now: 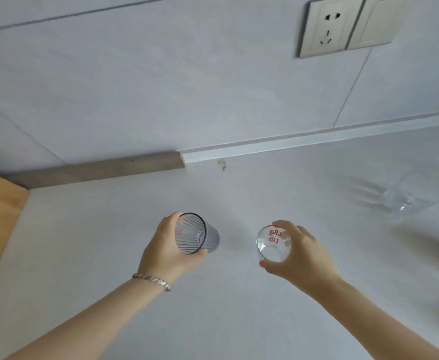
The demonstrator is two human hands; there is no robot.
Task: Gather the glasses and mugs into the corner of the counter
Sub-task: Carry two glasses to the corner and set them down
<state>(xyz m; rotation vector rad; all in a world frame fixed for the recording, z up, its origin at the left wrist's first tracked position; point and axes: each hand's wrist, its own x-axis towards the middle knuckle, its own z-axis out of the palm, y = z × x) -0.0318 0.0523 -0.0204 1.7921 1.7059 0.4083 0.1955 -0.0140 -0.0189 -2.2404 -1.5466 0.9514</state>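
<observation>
Red printed characters (275, 235) on clear glass (268, 249)

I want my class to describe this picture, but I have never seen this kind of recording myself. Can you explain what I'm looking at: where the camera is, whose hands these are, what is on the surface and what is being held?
There is no machine here. A person wears one wide-angle camera on the head, looking down at their own two hands over a white counter. The left hand, with a bracelet on its wrist, grips a ribbed grey glass. The right hand grips a clear glass with red print. At the far right a blurred clear glass item sits on the counter. A wall socket is on the wall above.
</observation>
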